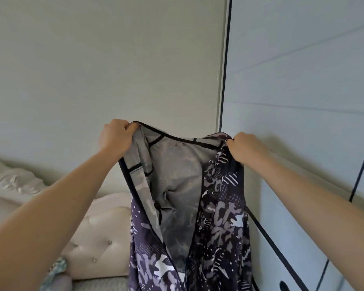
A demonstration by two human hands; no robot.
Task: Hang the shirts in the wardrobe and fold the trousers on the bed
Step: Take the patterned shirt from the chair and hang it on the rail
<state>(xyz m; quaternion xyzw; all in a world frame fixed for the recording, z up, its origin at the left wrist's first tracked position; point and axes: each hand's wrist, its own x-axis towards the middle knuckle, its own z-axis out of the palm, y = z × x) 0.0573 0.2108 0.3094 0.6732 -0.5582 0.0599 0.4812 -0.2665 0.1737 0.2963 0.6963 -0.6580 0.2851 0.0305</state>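
I hold a dark camouflage-patterned garment (219, 217) up in front of me, with its grey mesh lining facing me and black trim along its top edge. My left hand (114, 137) grips the top left corner. My right hand (246, 147) grips the top right corner. The garment hangs open between the hands and runs down past the bottom of the view. Whether it is a shirt or trousers cannot be told. The wardrobe (303, 101) with pale blue doors and black edging stands to the right, its doors closed.
A tufted cream headboard (97, 244) of the bed sits at lower left behind the garment. A light patterned cloth (55, 271) lies at the bottom left. A plain pale wall (93, 59) fills the upper left.
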